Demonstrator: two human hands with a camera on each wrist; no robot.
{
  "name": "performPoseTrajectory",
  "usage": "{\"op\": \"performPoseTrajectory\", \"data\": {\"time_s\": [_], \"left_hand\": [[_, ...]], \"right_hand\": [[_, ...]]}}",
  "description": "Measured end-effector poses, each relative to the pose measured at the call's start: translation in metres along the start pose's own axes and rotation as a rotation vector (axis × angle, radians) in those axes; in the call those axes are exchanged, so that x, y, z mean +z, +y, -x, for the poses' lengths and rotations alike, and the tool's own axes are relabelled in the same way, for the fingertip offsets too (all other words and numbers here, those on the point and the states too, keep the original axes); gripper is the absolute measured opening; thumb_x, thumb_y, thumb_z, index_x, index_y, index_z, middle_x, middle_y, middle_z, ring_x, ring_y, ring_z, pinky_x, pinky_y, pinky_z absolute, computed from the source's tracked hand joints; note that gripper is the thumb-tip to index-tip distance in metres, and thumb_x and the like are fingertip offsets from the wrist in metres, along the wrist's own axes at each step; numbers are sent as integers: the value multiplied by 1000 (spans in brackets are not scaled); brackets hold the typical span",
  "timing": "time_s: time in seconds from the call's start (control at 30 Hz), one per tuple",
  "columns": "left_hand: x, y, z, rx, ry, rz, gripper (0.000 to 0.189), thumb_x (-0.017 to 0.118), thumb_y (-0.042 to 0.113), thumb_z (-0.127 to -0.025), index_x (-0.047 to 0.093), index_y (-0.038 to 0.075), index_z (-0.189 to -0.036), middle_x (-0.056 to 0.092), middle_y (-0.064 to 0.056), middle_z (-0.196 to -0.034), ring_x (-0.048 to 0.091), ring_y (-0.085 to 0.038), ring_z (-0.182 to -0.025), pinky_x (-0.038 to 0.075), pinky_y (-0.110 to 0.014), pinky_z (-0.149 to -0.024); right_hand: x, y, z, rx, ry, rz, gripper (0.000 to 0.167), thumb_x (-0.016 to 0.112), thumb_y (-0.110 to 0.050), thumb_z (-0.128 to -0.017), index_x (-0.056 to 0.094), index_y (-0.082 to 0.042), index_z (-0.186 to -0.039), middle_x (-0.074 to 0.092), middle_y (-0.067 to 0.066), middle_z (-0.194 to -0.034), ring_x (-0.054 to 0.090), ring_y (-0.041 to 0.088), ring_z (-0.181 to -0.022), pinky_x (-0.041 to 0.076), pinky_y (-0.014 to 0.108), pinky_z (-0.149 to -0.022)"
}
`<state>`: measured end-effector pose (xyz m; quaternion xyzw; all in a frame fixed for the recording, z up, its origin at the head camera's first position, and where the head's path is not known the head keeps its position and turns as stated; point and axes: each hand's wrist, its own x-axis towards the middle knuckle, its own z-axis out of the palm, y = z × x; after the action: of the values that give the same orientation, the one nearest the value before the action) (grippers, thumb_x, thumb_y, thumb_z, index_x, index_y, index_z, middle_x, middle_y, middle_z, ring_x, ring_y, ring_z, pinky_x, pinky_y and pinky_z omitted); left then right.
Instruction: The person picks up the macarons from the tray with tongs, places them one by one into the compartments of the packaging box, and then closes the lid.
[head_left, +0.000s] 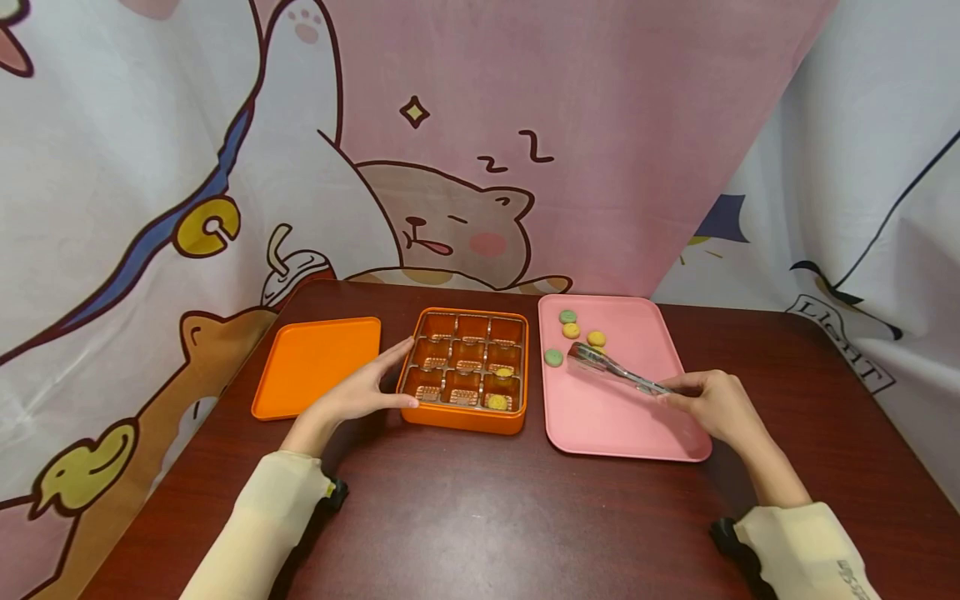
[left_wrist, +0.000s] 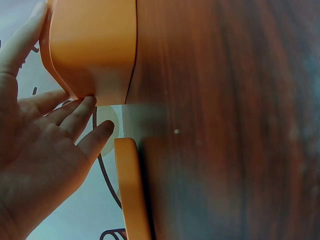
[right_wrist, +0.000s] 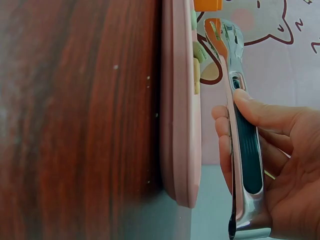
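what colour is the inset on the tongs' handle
The inset on the tongs is dark green; the right wrist view shows it best.

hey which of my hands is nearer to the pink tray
Your right hand; it holds the tongs by the right edge of the pink tray. Your left hand touches the left side of the orange box, farther from the tray.

On table point(head_left: 465, 508): lid point(head_left: 318, 367) left; box point(head_left: 465, 419) centre, cookies point(head_left: 497, 402) in its right column; tray point(head_left: 600, 429) right, more cookies point(head_left: 553, 357) at its left, tongs point(head_left: 621, 370) above.
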<state>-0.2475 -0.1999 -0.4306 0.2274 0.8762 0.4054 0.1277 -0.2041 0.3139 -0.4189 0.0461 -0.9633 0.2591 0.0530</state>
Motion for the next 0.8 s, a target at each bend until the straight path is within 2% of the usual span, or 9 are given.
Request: {"op": "performPoseTrajectory", "data": {"time_s": [0.43,0.8], "left_hand": [[2,2,-4,0,8,1,99,77,30,-87,15,12,-161,10,-14,-169,13,-40,-154,16,-67,-119],[1,-1,-1,2,16,-6,99,78,32,-86,17,11,-161,12,-15,-168,15,-41,-154,16,-67,-119]], "right_hand": [[-8,-9,-11,-32,27,-14,22,82,-16,-82,80,-5,-101,75,22,-99,59,22,-80,40,26,-62],[1,-26,-27,-87,43,-62,19,80,-14,-83,80,-6,-100,77,16,-96,61,14,-76,46,22,-59]]}}
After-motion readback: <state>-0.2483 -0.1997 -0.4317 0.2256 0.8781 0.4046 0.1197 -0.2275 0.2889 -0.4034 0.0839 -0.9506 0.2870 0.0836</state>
